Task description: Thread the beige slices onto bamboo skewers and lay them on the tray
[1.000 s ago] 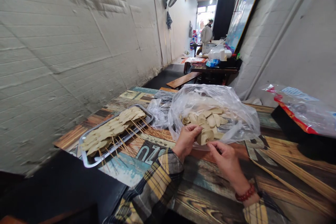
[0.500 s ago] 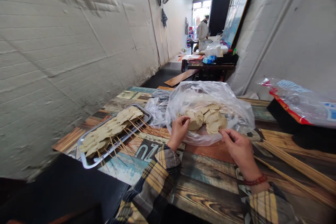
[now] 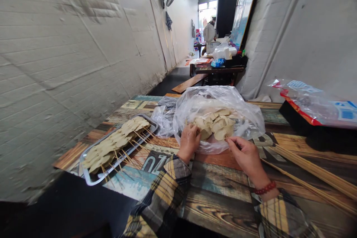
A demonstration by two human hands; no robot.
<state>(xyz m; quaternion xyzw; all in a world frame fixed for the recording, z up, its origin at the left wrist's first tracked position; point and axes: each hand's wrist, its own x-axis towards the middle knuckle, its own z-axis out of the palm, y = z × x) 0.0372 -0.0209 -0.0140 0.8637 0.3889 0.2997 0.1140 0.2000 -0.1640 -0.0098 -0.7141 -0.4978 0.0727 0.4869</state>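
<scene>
A clear plastic bag (image 3: 251, 115) lies open on the table with pale, flat, round slices (image 3: 221, 128) in it. My right hand (image 3: 247, 156) is closed in a pinch at the near edge of the front slices, on the end of a thin skewer, mostly hidden by the fingers. My left hand (image 3: 189, 143) is closed at the bag's left front, its fingertips against the slices there; what they grip is hidden. To the left, a metal tray (image 3: 95, 180) holds a row of similar slices (image 3: 117, 141) on skewers, the sticks pointing towards me.
Bare bamboo skewers (image 3: 315, 171) lie on the right of the patterned wooden table (image 3: 220, 208). Behind them stands a black container (image 3: 295, 119) with red-edged plastic packaging (image 3: 320, 98) on top. A crumpled plastic bag (image 3: 164, 119) sits beside the tray. Farther back, a person (image 3: 212, 22) is near another table.
My view has shifted slightly, so most things sit a little further left. The fingers of my left hand have curled in more towards the slices. My right hand keeps its pinch.
</scene>
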